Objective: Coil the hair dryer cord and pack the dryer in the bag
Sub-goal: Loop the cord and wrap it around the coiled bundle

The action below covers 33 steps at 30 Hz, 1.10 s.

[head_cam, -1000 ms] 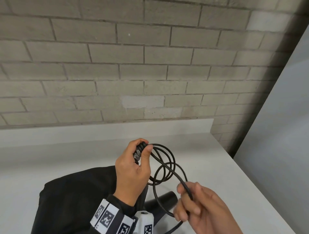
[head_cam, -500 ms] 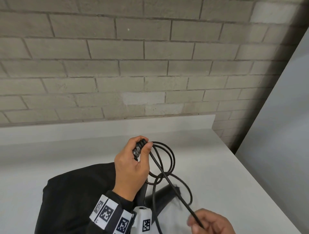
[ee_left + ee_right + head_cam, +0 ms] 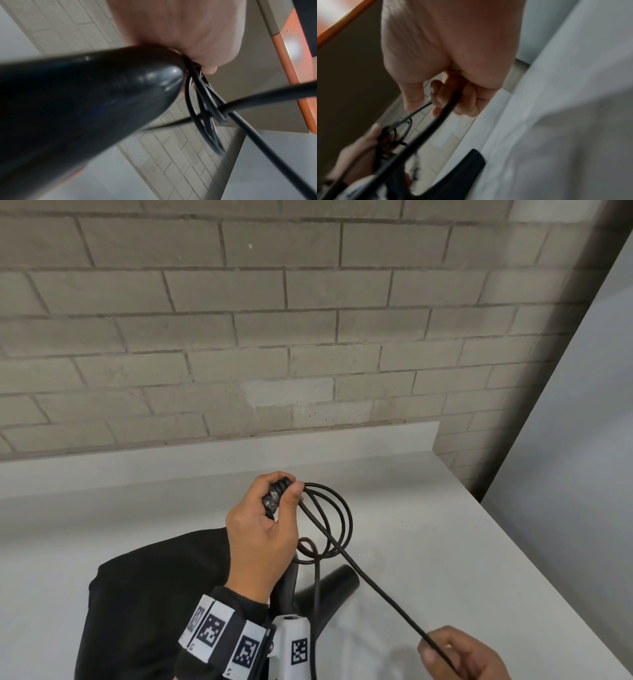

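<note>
My left hand (image 3: 263, 529) is raised over the white table and grips the gathered loops of the black cord (image 3: 337, 518) together with the end of the hair dryer's black handle (image 3: 96, 86). The dryer's black body (image 3: 329, 590) hangs below that hand, partly hidden by my wrist. One straight run of cord (image 3: 376, 587) stretches down to the right, where my right hand (image 3: 462, 655) pinches it between curled fingers (image 3: 440, 97). The black bag (image 3: 150, 597) lies on the table under my left forearm.
The white table (image 3: 428, 542) ends against a grey brick wall (image 3: 274, 337) at the back. Its right edge runs diagonally beside a pale grey panel (image 3: 582, 474).
My right hand has slid down and to the right along the cord, pulling that run straight. My left hand has kept its hold on the loops.
</note>
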Motion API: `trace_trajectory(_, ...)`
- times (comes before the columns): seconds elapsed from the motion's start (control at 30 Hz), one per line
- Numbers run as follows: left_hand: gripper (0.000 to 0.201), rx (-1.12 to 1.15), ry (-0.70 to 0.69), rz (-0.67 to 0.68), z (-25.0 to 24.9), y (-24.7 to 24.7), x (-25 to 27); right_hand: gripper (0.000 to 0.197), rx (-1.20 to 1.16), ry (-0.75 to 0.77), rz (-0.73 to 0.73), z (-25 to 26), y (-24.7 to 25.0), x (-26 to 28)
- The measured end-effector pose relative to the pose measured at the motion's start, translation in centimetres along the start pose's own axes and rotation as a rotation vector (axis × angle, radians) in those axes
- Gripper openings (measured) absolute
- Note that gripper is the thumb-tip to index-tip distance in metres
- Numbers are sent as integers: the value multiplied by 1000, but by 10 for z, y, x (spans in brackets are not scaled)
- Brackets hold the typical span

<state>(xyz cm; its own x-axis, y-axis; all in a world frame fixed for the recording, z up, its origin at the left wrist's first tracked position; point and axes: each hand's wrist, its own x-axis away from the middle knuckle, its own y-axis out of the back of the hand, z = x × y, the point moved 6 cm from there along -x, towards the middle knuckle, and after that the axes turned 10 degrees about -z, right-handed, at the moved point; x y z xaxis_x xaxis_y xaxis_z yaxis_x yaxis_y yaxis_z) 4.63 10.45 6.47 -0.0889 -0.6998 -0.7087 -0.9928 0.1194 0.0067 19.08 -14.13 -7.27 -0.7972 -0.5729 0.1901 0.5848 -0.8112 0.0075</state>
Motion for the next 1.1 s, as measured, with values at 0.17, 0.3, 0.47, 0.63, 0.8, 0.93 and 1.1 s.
trace_trajectory(0.17, 24, 13, 17, -4, -2, -1, 4, 39, 315, 193, -263, -6, 9, -10)
trace_trajectory(0.3, 20, 20, 22, -17, -5, -2, 7, 55, 365, 555, -413, 22, -14, 10)
trace_trajectory(0.47, 17, 13, 16, -25, -8, -1, 8, 12, 223, 919, -511, 83, -68, 55)
trace_trajectory(0.63, 16, -1, -14, -25, -10, -1, 8, 21, 259, 786, -218, 81, -110, 36)
trace_trajectory(0.8, 24, 0, 10, -29, -5, -1, 6, 23, 383, 697, -193, 74, -125, 21)
trace_trajectory(0.93, 21, 11, 1, -17, -6, -1, 5, 14, 160, 509, -39, 70, -127, 15)
trace_trajectory(1.1, 19, 35, 16, -29, -3, 0, 5, 13, -223, 431, 73, 80, -94, 22)
